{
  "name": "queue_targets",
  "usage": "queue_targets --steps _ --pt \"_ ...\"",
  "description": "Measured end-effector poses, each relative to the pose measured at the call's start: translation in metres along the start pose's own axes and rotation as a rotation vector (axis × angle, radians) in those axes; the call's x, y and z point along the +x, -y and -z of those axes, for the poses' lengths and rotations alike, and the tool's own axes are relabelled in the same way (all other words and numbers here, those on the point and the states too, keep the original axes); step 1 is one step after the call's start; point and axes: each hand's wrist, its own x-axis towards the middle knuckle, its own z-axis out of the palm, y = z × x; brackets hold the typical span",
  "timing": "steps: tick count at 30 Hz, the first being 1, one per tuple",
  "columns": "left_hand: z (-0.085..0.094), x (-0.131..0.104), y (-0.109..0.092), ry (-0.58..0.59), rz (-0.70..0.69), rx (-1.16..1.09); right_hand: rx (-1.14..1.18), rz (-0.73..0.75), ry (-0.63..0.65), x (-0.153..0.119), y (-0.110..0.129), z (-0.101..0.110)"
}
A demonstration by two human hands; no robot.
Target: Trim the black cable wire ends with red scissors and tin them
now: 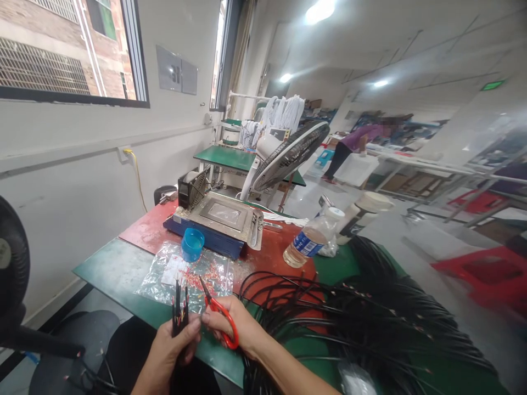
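My left hand grips a small bunch of black cables, their stripped ends pointing up. My right hand holds red-handled scissors, blades angled up toward the cable ends, close beside the left hand. Both hands are at the near edge of the green table. A large pile of black cables spreads over the table to the right of my hands.
A clear plastic bag with small parts lies just beyond my hands, a blue cap on it. Behind stand a flat machine, a tilted fan and a water bottle. A person bends over a table far back.
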Motion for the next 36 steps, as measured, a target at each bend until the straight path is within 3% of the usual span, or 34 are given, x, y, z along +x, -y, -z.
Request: queue_targets --steps 6,9,17,28,36 --pt "0.000 -0.004 0.002 0.098 -0.018 -0.058 0.220 -0.261 0.070 0.002 -0.009 0.003" --pt "0.000 -0.004 0.006 0.134 -0.013 -0.086 0.249 -0.320 0.103 0.004 -0.011 0.003" --pt "0.000 -0.001 0.005 0.073 -0.003 -0.025 0.122 -0.076 0.021 0.003 -0.010 0.001" --pt "0.003 0.001 0.017 0.025 0.038 -0.080 -0.164 0.108 -0.029 0.005 -0.018 0.001" --pt "0.005 0.002 0.013 0.063 -0.012 0.014 0.070 -0.034 -0.001 0.007 -0.016 -0.002"
